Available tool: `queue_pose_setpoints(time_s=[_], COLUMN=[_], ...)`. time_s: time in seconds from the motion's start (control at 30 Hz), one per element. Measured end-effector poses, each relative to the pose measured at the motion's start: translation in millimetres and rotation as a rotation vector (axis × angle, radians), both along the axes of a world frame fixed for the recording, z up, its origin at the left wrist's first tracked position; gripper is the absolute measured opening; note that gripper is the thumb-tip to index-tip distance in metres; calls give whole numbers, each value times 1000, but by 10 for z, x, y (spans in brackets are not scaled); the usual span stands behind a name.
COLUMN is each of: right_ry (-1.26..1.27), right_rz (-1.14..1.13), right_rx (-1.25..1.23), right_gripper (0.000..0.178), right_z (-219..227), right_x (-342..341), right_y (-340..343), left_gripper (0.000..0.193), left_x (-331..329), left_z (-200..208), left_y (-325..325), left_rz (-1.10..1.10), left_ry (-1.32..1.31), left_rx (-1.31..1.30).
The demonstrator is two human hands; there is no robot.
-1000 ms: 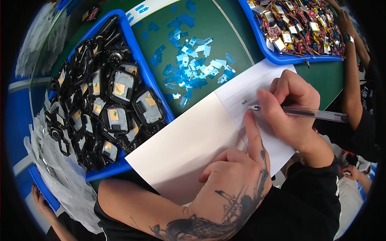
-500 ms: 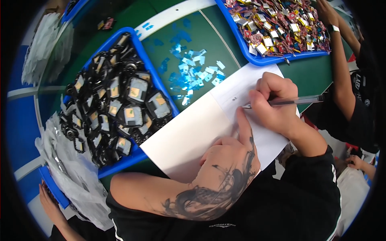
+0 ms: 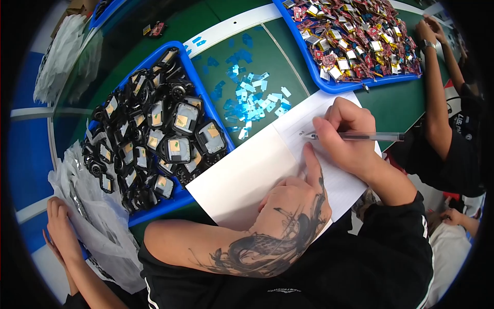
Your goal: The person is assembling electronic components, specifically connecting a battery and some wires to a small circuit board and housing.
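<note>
- The gel pen (image 3: 375, 136) lies in the right hand (image 3: 342, 129), its tip at the ruled page beside a small dark mark too tiny to read.
- The right thumb and fingers are clamped together on the barrel near the tip, probably for fine control; the rear end sticks out to the right.
- The open notebook (image 3: 236, 180) lies slanted on the green tabletop (image 3: 406, 98), ruled page to the right, blank side to the left; the slant seems to suit the writing arm.
- The left hand (image 3: 293, 203) rests over the lower part of the notebook, its index finger straight and apart from the curled others, pointing just below the pen tip. It appears to keep the paper flat; whether the half-hidden thumb touches anything, I cannot tell.
- Beyond the notebook's upper edge, blue film pieces (image 3: 257, 98) lie loose in a heap.
- To the left, a blue tray (image 3: 203, 95) holds piled black device housings (image 3: 180, 149), presumably boxed in so they cannot slide about.
- At upper right, a second blue tray (image 3: 370, 82) gathers red circuit boards with silvery battery cells (image 3: 355, 41), near the notebook's top corner.
- Farther out, a co-worker's hands (image 3: 64, 226) are beside translucent plastic bags (image 3: 92, 190) at left; another co-worker's forearm (image 3: 437, 103) reaches past the right-hand tray.
</note>
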State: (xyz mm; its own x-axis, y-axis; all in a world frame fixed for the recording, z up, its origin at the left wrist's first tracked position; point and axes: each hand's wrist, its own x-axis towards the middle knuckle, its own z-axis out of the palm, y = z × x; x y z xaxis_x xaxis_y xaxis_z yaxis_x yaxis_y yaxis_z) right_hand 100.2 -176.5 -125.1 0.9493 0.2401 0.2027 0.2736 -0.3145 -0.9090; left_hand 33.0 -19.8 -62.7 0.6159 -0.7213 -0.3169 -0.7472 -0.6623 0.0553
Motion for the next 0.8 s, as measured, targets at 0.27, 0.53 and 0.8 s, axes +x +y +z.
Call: queue_pose_setpoints(time_s=[0.27,0.53,0.8], right_ry=[-41,-38,-56], right_rz=[4,16,28], right_rx=[-55,-25,-17], right_gripper=[33,33,34], right_z=[-17,-43,-36], right_x=[5,-29,30], right_y=[-22,-54,-50], left_gripper=[39,39,42], left_x=[-16,-25,13], left_z=[-51,-69,-21], left_y=[-25,1,-9], left_rz=[21,11,8], left_ry=[12,-17,-11], left_rx=[-7,-24,-4])
